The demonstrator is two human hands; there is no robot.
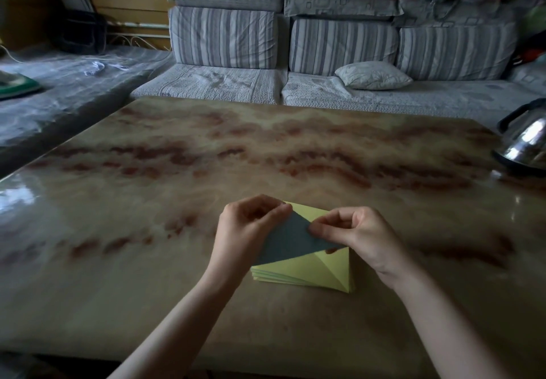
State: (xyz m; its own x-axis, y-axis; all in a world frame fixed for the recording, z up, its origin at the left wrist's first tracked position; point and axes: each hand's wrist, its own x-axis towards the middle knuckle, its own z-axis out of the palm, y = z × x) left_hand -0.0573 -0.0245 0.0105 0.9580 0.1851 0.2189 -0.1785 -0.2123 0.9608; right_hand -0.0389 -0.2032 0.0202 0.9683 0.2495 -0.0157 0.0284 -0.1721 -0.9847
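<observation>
Near the table's (141, 207) front edge, a stack of yellow sheets (313, 271) is laid. Just over it, a folded blue paper (291, 238) is pinched between the left hand (245, 228) and the right hand (357, 231), one at each side. A kettle (526, 139) is seen at the far right edge.

Head-worn, forward-down (close above hands (249, 228))

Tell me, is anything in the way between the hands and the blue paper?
Nothing visible. The left hand and the right hand both pinch the blue paper directly, over the yellow paper stack.
</observation>
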